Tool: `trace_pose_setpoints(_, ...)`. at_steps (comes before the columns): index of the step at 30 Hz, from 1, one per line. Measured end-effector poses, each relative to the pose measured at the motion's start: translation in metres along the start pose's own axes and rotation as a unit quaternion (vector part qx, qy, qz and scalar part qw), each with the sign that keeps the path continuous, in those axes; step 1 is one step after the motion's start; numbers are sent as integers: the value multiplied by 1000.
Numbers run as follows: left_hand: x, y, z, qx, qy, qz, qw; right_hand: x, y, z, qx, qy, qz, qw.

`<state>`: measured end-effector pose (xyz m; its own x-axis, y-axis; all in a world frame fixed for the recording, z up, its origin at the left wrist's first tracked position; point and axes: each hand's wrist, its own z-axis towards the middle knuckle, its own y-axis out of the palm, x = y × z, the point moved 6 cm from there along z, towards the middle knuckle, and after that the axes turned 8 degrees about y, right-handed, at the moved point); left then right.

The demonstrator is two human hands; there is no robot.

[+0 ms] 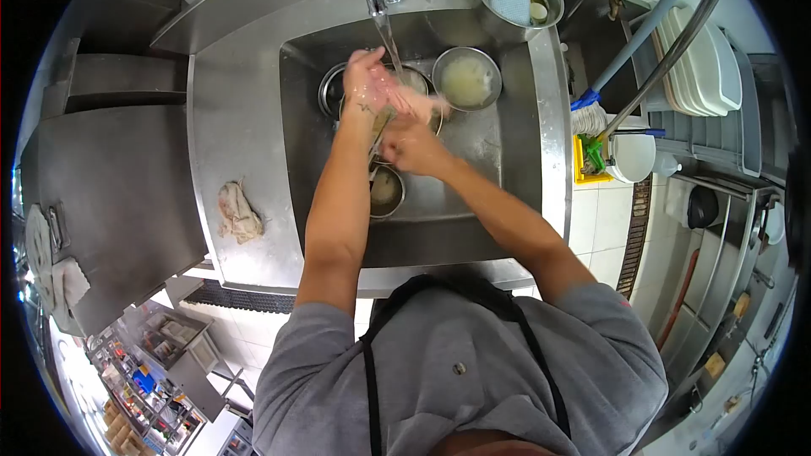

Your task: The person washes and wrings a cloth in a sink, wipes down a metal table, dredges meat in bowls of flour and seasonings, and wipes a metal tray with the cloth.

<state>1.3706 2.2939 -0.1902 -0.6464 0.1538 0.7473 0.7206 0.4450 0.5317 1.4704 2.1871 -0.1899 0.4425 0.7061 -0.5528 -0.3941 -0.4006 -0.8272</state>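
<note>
Metal bowl (pixel 467 78) beside left hand (pixel 365 78) and right hand (pixel 414 145), each grip unclear through blur

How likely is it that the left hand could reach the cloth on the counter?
Probably yes: the cloth lies uncovered on the counter, left of the sink, with seemingly only the rim between. The left hand is near the running water.

Bright light shows motion-blurred hands (pixel 414 146) and strongly bowed edges.
</note>
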Motion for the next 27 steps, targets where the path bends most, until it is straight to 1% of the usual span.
trace_pose_setpoints(1, 14, 13, -3, -44, 4, -54, 998, 1, -16, -4, 27, 9, 60, 998)
trace_pose_setpoints(2, 23, 22, -4, -79, 29, -54, 995, 18, -49, -14, 173, 220, 329, 902)
trace_pose_setpoints(3, 25, 28, -7, -81, 28, -58, 995, 25, -55, -15, 172, 310, 449, 820)
trace_pose_setpoints(4, 23, 40, -13, -126, 14, -47, 991, 30, -61, -20, 208, 389, 581, 685)
trace_pose_setpoints(5, 19, 50, -20, -172, -2, -34, 984, 32, -67, -26, 268, 447, 666, 534)
trace_pose_setpoints(6, 9, 58, -32, -208, -23, -75, 975, 40, -50, -9, 226, 390, 783, 429)
trace_pose_setpoints(7, 0, 61, -40, -220, -26, -73, 972, 49, -37, 13, 180, 316, 876, 316)
trace_pose_setpoints(8, -5, 57, -46, -204, 12, -98, 974, 82, -9, 28, 221, 286, 880, 309)
trace_pose_setpoints(9, -3, 55, -51, -187, 51, -123, 973, 85, -13, 37, 229, 279, 879, 311)
trace_pose_setpoints(10, -6, 62, -61, -195, 49, -118, 972, 88, -17, 44, 254, 267, 887, 279)
trace_pose_setpoints(11, 0, 61, -69, -122, 146, -106, 976, 90, -20, 49, 278, 255, 893, 244)
trace_pose_setpoints(12, 8, 53, -78, -44, 242, -95, 965, 95, -23, 54, 280, 251, 894, 243)
trace_pose_setpoints(13, 12, 45, -83, -45, 241, -92, 965, 98, -26, 59, 267, 233, 900, 252)
trace_pose_setpoints(14, 30, 50, -95, -139, 372, 222, 890, 102, -30, 64, 254, 216, 906, 262)
trace_pose_setpoints(15, 35, 65, -107, -216, 457, 507, 698, 95, -44, 68, 241, 197, 910, 273)
trace_pose_setpoints(16, 41, 68, -111, -238, 484, 553, 636, 95, -50, 65, 276, 287, 877, 268)
trace_pose_setpoints(17, 52, 61, -105, -238, 483, 554, 635, 95, -51, 66, 275, 287, 878, 268)
trace_pose_setpoints(19, 54, 53, -92, -387, 385, 598, 586, 98, -46, 65, 256, 355, 864, 250)
trace_pose_setpoints(20, 60, 51, -86, -358, 304, 590, 657, 110, -28, 69, 253, 355, 865, 248)
trace_pose_setpoints(21, 59, 50, -82, -355, 303, 592, 656, 128, -6, 82, 227, 233, 899, 293)
trace_pose_setpoints(23, 54, 39, -62, -296, 209, 461, 810, 120, -15, 95, 194, 104, 917, 331)
trace_pose_setpoints(24, 44, 35, -66, -252, 152, 443, 847, 106, -33, 88, 275, 190, 895, 297)
trace_pose_setpoints(25, 32, 39, -66, -251, 152, 443, 847, 96, -44, 76, 353, 272, 857, 257)
trace_pose_setpoints(26, 23, 31, -59, -152, 168, 302, 926, 90, -46, 74, 353, 272, 858, 257)
trace_pose_setpoints(27, 10, 19, -52, -48, 176, 149, 972, 87, -51, 71, 382, 250, 849, 265)
